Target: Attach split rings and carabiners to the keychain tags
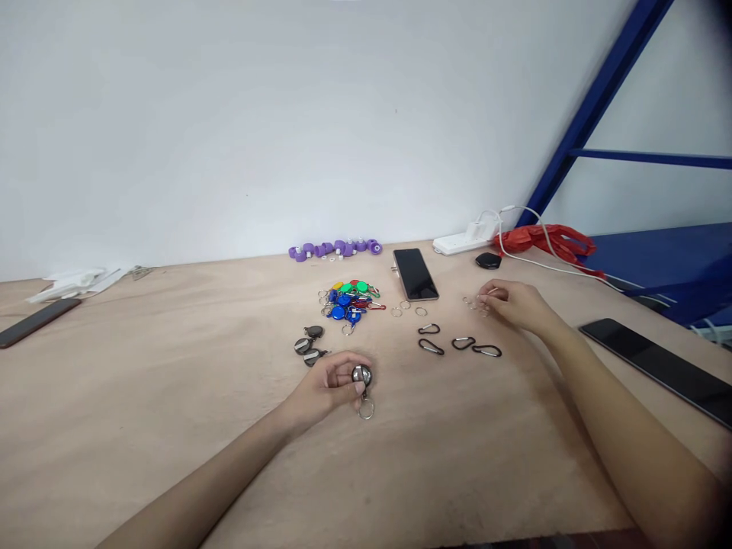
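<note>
My left hand (pixel 329 390) is closed around a black and silver retractable key reel (pixel 361 375), whose key ring (pixel 367 409) hangs down toward me. Left of that hand lie several dark key reels (pixel 303 347). At the right, my right hand (pixel 512 301) pinches at a small group of thin metal key rings (pixel 469 303); a ring seems to be between its fingertips. More loose key rings (pixel 405 305) lie to the left of it. Black carabiners (pixel 430 347) are spread on the table between my two hands.
Coloured key reels (pixel 343 301) are piled mid-table, with purple caps (pixel 337 248) behind them. A phone (pixel 415 274) lies near a white power strip (pixel 457 242), a black puck-like object (pixel 488 261) and a red plastic bag (pixel 549 240). Dark slabs lie at right (pixel 657 366) and left (pixel 37 322).
</note>
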{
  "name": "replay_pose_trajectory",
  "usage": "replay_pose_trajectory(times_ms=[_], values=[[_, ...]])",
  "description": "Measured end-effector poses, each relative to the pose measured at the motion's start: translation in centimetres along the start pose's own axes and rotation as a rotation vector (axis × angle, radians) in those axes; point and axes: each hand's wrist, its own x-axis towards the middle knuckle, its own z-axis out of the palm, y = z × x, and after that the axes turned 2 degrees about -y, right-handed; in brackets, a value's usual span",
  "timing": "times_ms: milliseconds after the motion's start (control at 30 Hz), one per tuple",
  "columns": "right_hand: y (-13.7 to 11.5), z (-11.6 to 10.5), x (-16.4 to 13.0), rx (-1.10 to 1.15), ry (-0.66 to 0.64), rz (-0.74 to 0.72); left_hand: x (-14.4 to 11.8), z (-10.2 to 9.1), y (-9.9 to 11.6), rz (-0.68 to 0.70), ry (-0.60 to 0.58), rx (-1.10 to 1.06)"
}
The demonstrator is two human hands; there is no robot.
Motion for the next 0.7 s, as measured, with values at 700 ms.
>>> replay_pose_trajectory(times_ms=[700], values=[[-17.8, 8.9, -9.8, 0.413, -0.557, -0.521, 0.2, 0.1, 0.3, -0.056, -0.099, 0.064]])
